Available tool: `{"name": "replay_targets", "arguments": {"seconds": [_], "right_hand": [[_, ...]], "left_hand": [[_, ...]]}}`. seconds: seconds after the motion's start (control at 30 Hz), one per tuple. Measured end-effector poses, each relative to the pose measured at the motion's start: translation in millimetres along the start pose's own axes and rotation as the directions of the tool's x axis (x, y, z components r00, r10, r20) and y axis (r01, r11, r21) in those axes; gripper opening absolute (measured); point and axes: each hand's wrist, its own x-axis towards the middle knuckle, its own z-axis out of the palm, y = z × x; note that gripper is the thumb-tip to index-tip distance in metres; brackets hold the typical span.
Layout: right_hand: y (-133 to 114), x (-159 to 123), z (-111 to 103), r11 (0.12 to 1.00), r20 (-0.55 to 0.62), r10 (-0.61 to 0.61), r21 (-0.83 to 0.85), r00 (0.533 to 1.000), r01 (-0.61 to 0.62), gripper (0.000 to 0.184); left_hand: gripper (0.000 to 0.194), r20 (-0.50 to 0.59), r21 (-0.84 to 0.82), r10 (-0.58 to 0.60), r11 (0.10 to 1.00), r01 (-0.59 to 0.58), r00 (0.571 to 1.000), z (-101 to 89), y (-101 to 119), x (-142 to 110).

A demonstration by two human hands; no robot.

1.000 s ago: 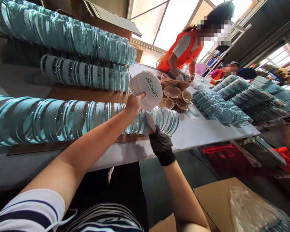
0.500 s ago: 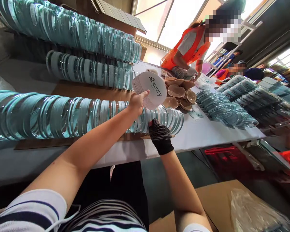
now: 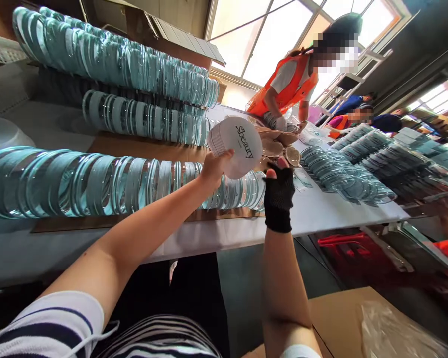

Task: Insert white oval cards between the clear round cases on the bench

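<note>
Left fingers (image 3: pixel 229 153) pinch card stack (image 3: pixel 236 135), lettering (image 3: pixel 245 143) slanting down rightward; right fingers (image 3: pixel 282 162) loosely spread.

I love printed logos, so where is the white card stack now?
In the head view, the card stack is near centre, in the left hand, left of the gloved right hand.

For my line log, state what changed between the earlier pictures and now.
The gloved right hand moved rightward to the end of the near glassware row, having let go of the white card it held. Unchanged: the left hand grips the card stack.
</note>
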Motion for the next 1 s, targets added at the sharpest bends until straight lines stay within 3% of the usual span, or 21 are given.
{"name": "replay_targets", "arguments": {"seconds": [0.1,0.23,0.3,0.37,0.43,0.5,0.6,0.7,0.77,0.87,1.0], "right_hand": [[-17.5,11.1,-1.5,0.992,-0.035,-0.098,-0.081,0.995,0.095,0.063],[-45.1,-11.5,16.1,0.945,-0.084,-0.301,-0.161,0.95,0.285,0.057],[-52.4,-19.4,24.0,0.97,-0.084,-0.234,-0.085,0.969,0.227,0.054],[-52.2,-23.3,21.8,0.998,-0.188,-0.055,-0.003,0.981,0.056,0.055],[-46.9,-33.0,6.5,0.997,-0.363,0.073,0.022,0.929,-0.069,0.06],[-41.1,-56.6,-16.8,0.992,-0.411,0.067,-0.069,0.909,-0.104,0.063],[-37.0,-108.0,-44.8,0.94,-0.101,0.033,-0.335,0.994,-0.065,0.053],[-41.1,-139.4,-43.3,0.879,0.203,0.026,-0.472,0.979,0.074,0.043],[-46.9,-136.3,-25.1,0.843,0.322,0.049,-0.52,0.945,0.134,0.038],[-53.1,-109.1,13.9,0.813,0.423,0.098,-0.556,0.901,0.172,0.035],[-49.5,-86.7,48.0,0.847,0.454,-0.003,-0.473,0.891,0.244,0.039]], "left_hand": [[0.025,0.062,0.023,-0.019,1.0,0.017,0.998,-6.7,10.7,-23.1],[0.029,0.057,0.041,0.038,0.998,-0.04,0.998,-19.1,17.0,-38.7],[0.03,0.091,0.035,0.013,0.999,-0.017,0.996,-22.7,15.7,-40.3],[0.031,0.096,0.031,-0.022,0.999,0.019,0.995,-23.4,15.1,-38.1],[0.029,0.037,0.029,-0.012,1.0,0.011,0.999,-22.3,17.7,-30.5],[0.025,-0.043,0.016,0.032,0.999,-0.031,0.999,-21.1,23.2,-16.6],[0.026,-0.136,-0.05,0.038,0.998,-0.045,0.99,-22.3,30.8,8.2],[0.034,-0.199,-0.17,-0.005,0.985,-0.029,0.98,-26.2,32.3,22.4],[0.037,-0.2,-0.23,-0.012,0.973,-0.036,0.98,-28.4,31.2,23.3],[0.037,-0.177,-0.249,0.008,0.967,-0.053,0.984,-29.8,30.8,18.7],[0.034,-0.201,-0.206,0.022,0.976,-0.064,0.979,-30.7,33.3,14.9]]}}
